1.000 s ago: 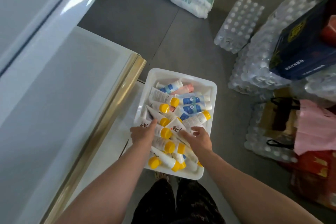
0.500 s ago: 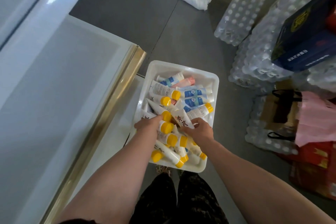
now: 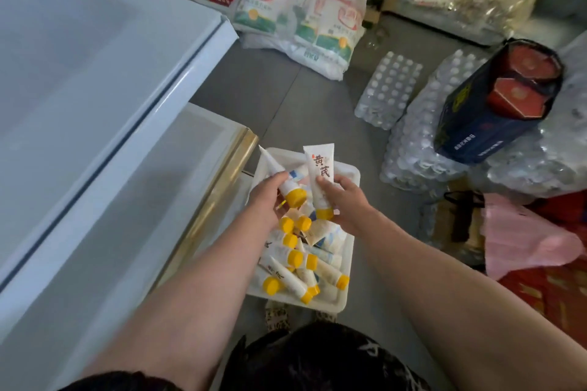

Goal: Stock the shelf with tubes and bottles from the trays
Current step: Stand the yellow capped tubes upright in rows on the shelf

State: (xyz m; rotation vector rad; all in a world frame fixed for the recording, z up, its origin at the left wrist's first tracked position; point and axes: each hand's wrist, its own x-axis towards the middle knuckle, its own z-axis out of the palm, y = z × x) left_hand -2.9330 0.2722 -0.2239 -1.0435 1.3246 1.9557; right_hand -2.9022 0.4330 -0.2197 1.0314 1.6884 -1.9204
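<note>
A white tray [image 3: 347, 273] lies low in front of me, holding several white tubes with yellow caps [image 3: 286, 276]. My left hand [image 3: 265, 201] grips one white tube [image 3: 273, 168] just above its yellow cap, tail pointing up and to the left. My right hand [image 3: 344, 203] holds a second white tube [image 3: 320, 168] printed with red and dark characters, upright, cap down. Both tubes are lifted above the tray.
A white chest cabinet [image 3: 95, 105] with a gold-trimmed edge [image 3: 219, 197] stands at my left. Shrink-wrapped packs of water bottles [image 3: 390, 92], a dark blue gift box [image 3: 495, 105], white sacks [image 3: 305, 25] and a pink bag [image 3: 524, 238] crowd the grey floor ahead and right.
Both hands closed on a tube in the tray and lifted them clear. My view has tilted up, showing more of the floor and sacks.
</note>
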